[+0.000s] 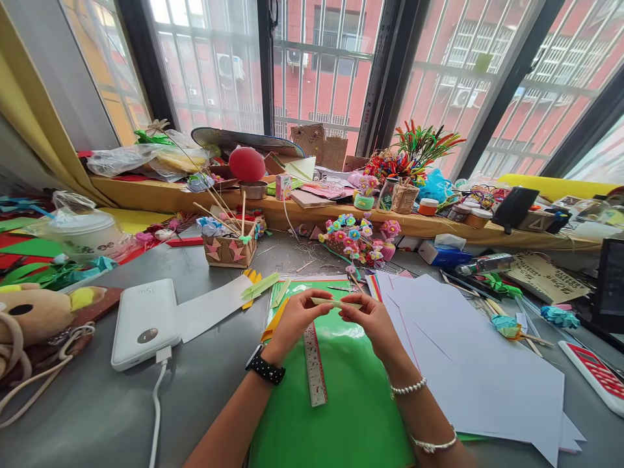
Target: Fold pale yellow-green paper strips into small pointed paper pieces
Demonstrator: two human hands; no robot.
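My left hand [297, 320] and my right hand [371, 320] meet above a green sheet [341, 409] on the grey table. Both pinch a narrow pale green paper strip [336, 302] by its ends, fingers pressed together. A black watch sits on my left wrist and silver bracelets on my right. A metal ruler [314, 364] lies on the green sheet just below my hands.
A white power bank [145, 322] with its cable lies at left, beside a plush toy [34, 318]. White paper sheets [478, 370] spread at right. A box of sticks [229, 247], paper flowers [358, 237] and craft clutter fill the back ledge.
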